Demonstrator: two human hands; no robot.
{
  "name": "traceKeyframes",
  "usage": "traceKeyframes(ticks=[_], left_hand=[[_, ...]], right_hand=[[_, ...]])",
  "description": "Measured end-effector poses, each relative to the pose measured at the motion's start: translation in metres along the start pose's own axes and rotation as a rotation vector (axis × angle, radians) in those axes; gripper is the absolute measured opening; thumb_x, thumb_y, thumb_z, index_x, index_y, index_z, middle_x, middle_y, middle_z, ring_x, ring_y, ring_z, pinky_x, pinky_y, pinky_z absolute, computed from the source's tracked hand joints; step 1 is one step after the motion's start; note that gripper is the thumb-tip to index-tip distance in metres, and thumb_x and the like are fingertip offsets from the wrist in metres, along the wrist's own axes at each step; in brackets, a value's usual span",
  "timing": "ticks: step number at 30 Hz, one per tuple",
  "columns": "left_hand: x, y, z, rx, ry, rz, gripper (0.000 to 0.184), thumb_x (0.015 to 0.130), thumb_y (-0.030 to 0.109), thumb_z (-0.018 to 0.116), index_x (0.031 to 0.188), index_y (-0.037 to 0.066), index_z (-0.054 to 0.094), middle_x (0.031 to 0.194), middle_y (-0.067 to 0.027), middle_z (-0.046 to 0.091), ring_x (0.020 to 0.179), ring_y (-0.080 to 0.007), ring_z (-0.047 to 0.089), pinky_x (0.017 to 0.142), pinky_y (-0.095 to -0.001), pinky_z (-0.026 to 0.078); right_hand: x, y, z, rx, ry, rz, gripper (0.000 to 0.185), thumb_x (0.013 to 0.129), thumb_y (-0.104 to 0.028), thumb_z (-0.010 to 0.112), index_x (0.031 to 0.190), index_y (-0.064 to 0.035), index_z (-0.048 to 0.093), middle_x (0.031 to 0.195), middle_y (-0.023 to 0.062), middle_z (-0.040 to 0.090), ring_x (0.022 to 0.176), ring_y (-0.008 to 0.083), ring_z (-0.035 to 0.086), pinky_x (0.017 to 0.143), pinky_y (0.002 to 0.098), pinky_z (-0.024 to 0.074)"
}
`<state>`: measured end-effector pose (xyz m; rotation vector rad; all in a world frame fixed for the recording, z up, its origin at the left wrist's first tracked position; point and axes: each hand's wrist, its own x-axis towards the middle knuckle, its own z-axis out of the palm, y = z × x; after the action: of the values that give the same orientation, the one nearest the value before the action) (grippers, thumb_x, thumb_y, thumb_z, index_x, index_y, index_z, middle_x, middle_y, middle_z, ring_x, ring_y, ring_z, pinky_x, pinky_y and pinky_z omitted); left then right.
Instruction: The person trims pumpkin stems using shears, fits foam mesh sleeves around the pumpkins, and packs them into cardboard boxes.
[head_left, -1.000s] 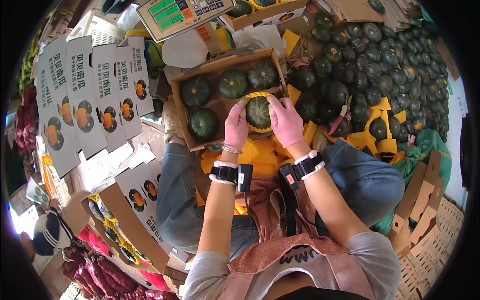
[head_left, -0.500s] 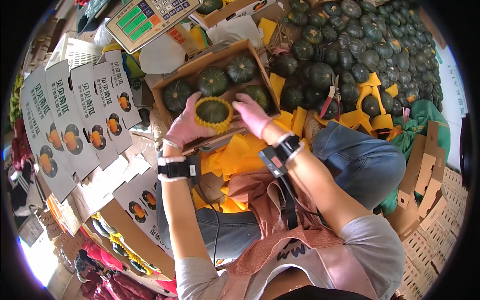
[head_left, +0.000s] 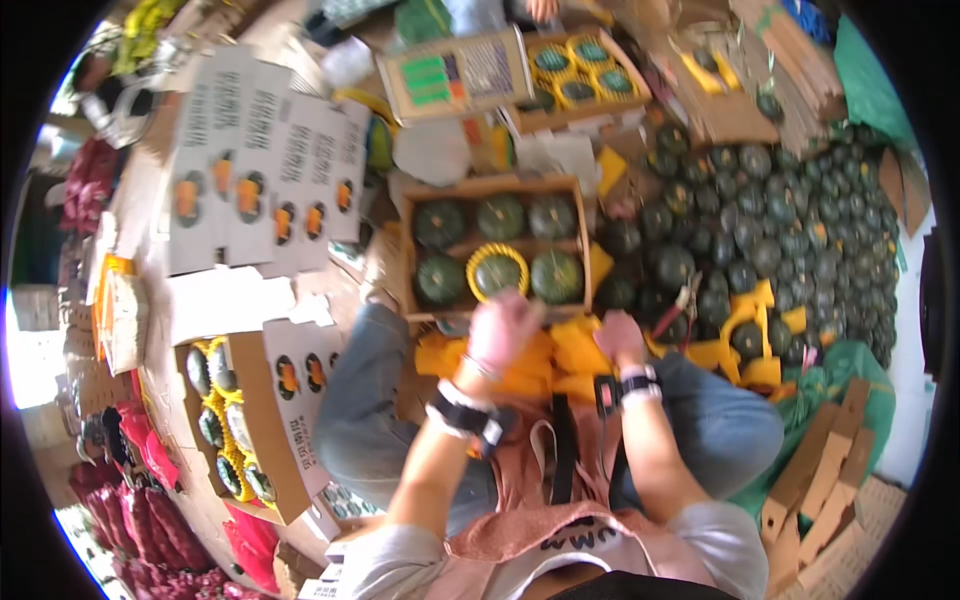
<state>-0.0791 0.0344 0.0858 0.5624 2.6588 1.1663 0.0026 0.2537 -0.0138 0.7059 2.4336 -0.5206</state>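
Note:
An open cardboard box [head_left: 408,250] in front of me holds two rows of dark green squashes. The front middle squash [head_left: 498,274] has a yellow foam net round it; the others in this box are bare. My left hand [head_left: 503,328], in a pink glove, is just in front of the netted squash, blurred, its fingers hard to make out. Over the yellow foam sheets [head_left: 570,362], near my right knee, is my right hand [head_left: 620,338], also gloved in pink. Its fingers are blurred, and whether it holds anything is unclear.
A big pile of squashes [head_left: 770,230] lies at the right, with red-handled shears [head_left: 677,308] at its near edge. A scale [head_left: 455,75] stands behind the box, beside another box of netted squashes [head_left: 582,75]. Printed cartons [head_left: 270,170] lean at the left.
The netted squash has gone from my left hand into the front middle of the box. Both hands have drawn back toward my body, and the view has shifted.

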Motion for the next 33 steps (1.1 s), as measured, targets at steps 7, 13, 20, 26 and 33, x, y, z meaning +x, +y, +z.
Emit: traceKeyframes(ticks=[7, 13, 20, 26, 33], left_hand=[[-0.082, 0.051, 0.063, -0.86, -0.272, -0.147, 0.033, 0.094, 0.036, 0.051, 0.102, 0.005, 0.058, 0.075, 0.0008, 0.052, 0.068, -0.0083, 0.047, 0.059, -0.0256, 0.043], [-0.096, 0.059, 0.035, -1.132, -0.384, 0.006, 0.03, 0.096, 0.034, 0.048, 0.101, 0.006, 0.057, 0.083, 0.0076, 0.049, 0.075, -0.0043, 0.042, 0.068, -0.0187, 0.038], [-0.109, 0.05, -0.005, -0.767, -0.113, 0.027, 0.013, 0.087, 0.015, 0.063, 0.088, 0.003, 0.058, 0.074, 0.0035, 0.051, 0.068, -0.0064, 0.046, 0.062, -0.0223, 0.041], [-0.119, 0.077, -0.023, -0.342, 0.033, -0.007, 0.024, 0.079, 0.005, 0.061, 0.103, 0.0, 0.057, 0.079, -0.0077, 0.058, 0.071, -0.0132, 0.054, 0.065, -0.0254, 0.045], [-0.125, 0.061, -0.04, -1.009, -0.222, 0.094, 0.024, 0.089, 0.009, 0.055, 0.11, -0.002, 0.055, 0.107, -0.008, 0.062, 0.096, -0.0181, 0.06, 0.086, -0.0292, 0.047]], right_hand=[[-0.127, -0.012, -0.048, 0.971, 0.222, -0.364, 0.031, 0.075, -0.031, 0.069, 0.079, -0.0009, 0.06, 0.074, 0.0091, 0.063, 0.067, 0.0205, 0.061, 0.061, 0.0311, 0.0473], [-0.171, -0.016, -0.056, 1.514, -0.111, -0.46, 0.043, 0.082, -0.041, 0.067, 0.099, -0.0029, 0.057, 0.082, 0.0004, 0.057, 0.071, 0.0081, 0.052, 0.062, 0.0213, 0.043], [-0.177, -0.053, -0.047, 1.386, 0.257, -0.563, 0.025, 0.076, -0.004, 0.067, 0.088, -0.0068, 0.045, 0.079, 0.0, 0.05, 0.071, 0.0086, 0.048, 0.067, 0.0235, 0.0442], [-0.188, -0.069, -0.039, 0.728, 0.752, -0.655, 0.039, 0.069, 0.006, 0.06, 0.104, -0.0027, 0.046, 0.094, 0.0168, 0.055, 0.089, 0.0355, 0.057, 0.077, 0.0369, 0.0469], [-0.173, -0.026, -0.043, 0.961, 0.372, -0.933, 0.025, 0.069, 0.002, 0.058, 0.093, 0.0004, 0.065, 0.094, 0.0104, 0.067, 0.091, 0.0218, 0.063, 0.082, 0.0279, 0.0482]])
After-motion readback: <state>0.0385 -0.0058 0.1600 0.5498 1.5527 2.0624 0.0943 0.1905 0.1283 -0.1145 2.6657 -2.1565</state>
